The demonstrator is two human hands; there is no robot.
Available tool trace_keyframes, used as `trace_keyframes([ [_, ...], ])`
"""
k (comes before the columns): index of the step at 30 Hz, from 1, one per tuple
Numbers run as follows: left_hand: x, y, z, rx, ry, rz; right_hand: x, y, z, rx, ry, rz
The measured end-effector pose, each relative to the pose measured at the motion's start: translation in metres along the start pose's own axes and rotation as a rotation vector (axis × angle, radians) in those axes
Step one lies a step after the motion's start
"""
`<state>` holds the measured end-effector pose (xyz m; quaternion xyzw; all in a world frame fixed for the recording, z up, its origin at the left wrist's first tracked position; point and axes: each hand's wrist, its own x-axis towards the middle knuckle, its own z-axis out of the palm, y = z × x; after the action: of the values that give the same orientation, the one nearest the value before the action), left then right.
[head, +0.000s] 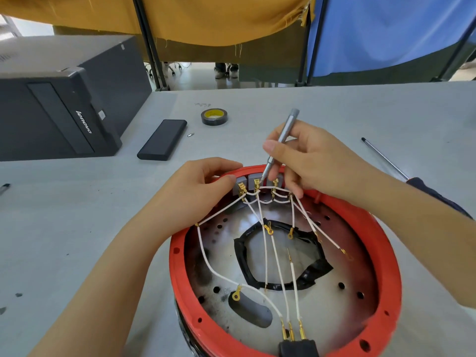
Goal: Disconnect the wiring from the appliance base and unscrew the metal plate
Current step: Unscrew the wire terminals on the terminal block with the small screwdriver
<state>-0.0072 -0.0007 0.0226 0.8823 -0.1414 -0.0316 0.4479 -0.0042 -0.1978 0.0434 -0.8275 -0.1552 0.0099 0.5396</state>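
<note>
At the near edge a black plug [298,347] sits on the red rim of the base [386,274], with three gold pins [292,331] running into it. The base lies on the grey table [77,228], near and right of centre. Inside it is the shiny metal plate [334,292], dotted with holes and with a black-taped opening [313,274] in the middle. White wires [277,256] cross over the plate from the plug up to the far rim, several ending in loose gold ring terminals [235,295]. At the far rim stand grey terminal blocks [253,179] with gold connectors. The left hand [195,191] curls over the rim there, its thumb and fingers pinching the leftmost block. The right hand [309,161] grips a thin grey screwdriver [283,140] between thumb and fingers, pen-style, with the tip touching the middle connector. Further off on the table lie a long screwdriver [381,157] at right, a flat black case [163,139] with a small bit [190,135] beside it, and a roll of black tape [214,116]. At far left sits a black computer tower [64,109] on its side. Yellow [206,16] and blue [386,29] cloths hang behind.
</note>
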Motion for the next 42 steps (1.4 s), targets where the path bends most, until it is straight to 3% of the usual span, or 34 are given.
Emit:
trace_keyframes([
  [3, 0.000, 0.003, -0.006, 0.100, -0.050, -0.006, -0.001, 0.005, 0.003, 0.044, 0.039, -0.034],
  [9, 0.013, 0.013, 0.005, 0.346, -0.019, 0.100, -0.003, 0.005, 0.022, -0.157, 0.025, -0.263],
  [14, 0.014, 0.006, 0.005, 0.217, -0.050, 0.096, -0.002, 0.009, 0.023, -0.271, 0.044, -0.300],
  [31, 0.014, 0.003, 0.007, 0.232, -0.014, 0.112, -0.004, 0.007, 0.024, -0.380, 0.092, -0.378],
  [34, 0.014, 0.003, 0.007, 0.241, -0.008, 0.113, -0.001, 0.005, 0.024, -0.402, 0.079, -0.349],
  [42, 0.013, 0.003, 0.006, 0.235, -0.016, 0.086, 0.015, -0.002, 0.022, -0.152, 0.030, -0.124],
])
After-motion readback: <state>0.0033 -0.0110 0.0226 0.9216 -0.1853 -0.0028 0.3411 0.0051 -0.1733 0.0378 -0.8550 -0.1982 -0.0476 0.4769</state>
